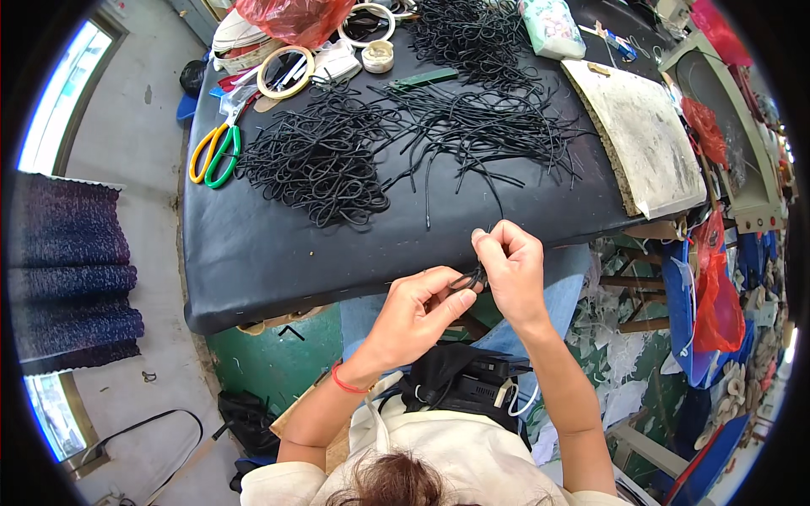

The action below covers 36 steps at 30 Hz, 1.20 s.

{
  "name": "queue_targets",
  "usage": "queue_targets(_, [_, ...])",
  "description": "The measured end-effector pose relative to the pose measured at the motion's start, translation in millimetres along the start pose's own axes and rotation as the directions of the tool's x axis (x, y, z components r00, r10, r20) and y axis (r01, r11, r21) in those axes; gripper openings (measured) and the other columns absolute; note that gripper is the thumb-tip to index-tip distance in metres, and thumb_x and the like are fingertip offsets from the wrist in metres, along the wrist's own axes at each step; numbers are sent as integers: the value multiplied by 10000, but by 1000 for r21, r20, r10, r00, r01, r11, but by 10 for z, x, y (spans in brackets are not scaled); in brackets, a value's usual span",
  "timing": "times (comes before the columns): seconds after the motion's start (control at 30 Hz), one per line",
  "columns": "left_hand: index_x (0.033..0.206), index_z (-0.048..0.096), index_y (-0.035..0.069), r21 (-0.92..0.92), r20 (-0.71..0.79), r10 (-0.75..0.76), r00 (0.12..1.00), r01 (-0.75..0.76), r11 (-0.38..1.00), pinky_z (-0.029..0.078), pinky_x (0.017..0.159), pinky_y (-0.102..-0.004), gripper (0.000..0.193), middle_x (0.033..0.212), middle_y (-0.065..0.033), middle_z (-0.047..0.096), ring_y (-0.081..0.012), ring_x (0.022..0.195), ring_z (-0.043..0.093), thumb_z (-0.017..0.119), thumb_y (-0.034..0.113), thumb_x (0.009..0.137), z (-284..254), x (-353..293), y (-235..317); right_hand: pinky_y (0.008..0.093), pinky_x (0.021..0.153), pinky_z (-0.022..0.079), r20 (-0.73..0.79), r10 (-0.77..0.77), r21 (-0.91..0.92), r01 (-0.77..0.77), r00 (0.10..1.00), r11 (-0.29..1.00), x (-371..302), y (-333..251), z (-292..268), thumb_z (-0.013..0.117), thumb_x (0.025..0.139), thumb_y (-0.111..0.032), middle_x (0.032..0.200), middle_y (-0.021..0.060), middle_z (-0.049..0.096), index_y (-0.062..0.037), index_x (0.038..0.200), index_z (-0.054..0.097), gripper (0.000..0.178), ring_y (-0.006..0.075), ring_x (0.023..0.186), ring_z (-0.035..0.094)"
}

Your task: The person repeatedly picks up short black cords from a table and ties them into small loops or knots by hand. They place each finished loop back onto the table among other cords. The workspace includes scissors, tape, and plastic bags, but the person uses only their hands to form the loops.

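Just off the table's near edge, both of my hands work on one thin black cord [474, 278]. My left hand [419, 314] pinches a small loop of it between thumb and fingers. Close beside it, my right hand [512, 268] is closed with thumb against forefinger, gripping the same cord higher up. Whether the loop is knotted is too small to tell. Beyond my hands, loose cut cords [498, 126] fan out over the black tabletop [278, 253]. To their left lies a tangled heap of looped black cords [316, 156].
Scissors [218, 156] with yellow and green handles lie at the table's left edge. Tape rolls [286, 72], a small jar [377, 56] and a red plastic bag [299, 17] sit behind. More cords [472, 38] lie at the back. A worn board [637, 139] covers the right side.
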<state>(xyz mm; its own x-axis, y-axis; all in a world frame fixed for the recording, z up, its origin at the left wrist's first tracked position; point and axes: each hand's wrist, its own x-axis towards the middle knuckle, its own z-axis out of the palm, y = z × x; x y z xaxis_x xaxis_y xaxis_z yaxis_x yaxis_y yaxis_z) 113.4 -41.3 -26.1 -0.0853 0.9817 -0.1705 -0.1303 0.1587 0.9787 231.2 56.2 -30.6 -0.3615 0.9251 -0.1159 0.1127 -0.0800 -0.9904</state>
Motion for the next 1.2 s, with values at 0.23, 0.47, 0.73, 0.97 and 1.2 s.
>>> queue_targets(0.23, [967,612,-17,-354,-164,-15,986,-45,934,454,645,-194,177,826,-5,607,-49,694,537,588,131,875,107,95,39,197,460,271,26,68,106,-70,997,992,9,-204,-36,611,867,-216,562,-76,422,-48,617,484,327,2,532,323])
queue_targets(0.47, [930,598,-22,-265,-78,-6,997,-15,964,440,644,-182,140,794,5,585,-33,717,524,597,103,865,100,142,69,180,472,288,22,8,145,-11,1000,989,-35,-183,-20,611,870,-225,573,-71,433,-52,644,495,308,5,541,341])
queue_targets(0.73, [888,616,-19,-45,-175,84,981,-94,995,420,589,-171,117,748,13,588,-19,675,508,613,93,851,154,124,143,181,446,284,78,91,264,-109,993,958,24,-181,-83,607,871,-222,571,-71,431,-46,685,521,271,1,509,351])
queue_targets(0.97, [877,609,11,-303,-246,28,969,-104,947,413,600,-193,152,735,-4,599,-46,658,518,624,160,853,61,194,113,168,520,364,271,63,218,-125,961,968,-106,-316,-176,636,844,-164,714,-23,573,2,889,605,174,13,597,457])
queue_targets(1.2, [855,580,26,-269,-457,70,887,-213,939,405,595,-189,128,749,-5,594,-47,643,496,615,148,860,256,172,86,182,636,439,200,1,158,-33,980,987,-226,-339,-64,576,873,-93,801,13,611,24,945,591,139,34,718,531])
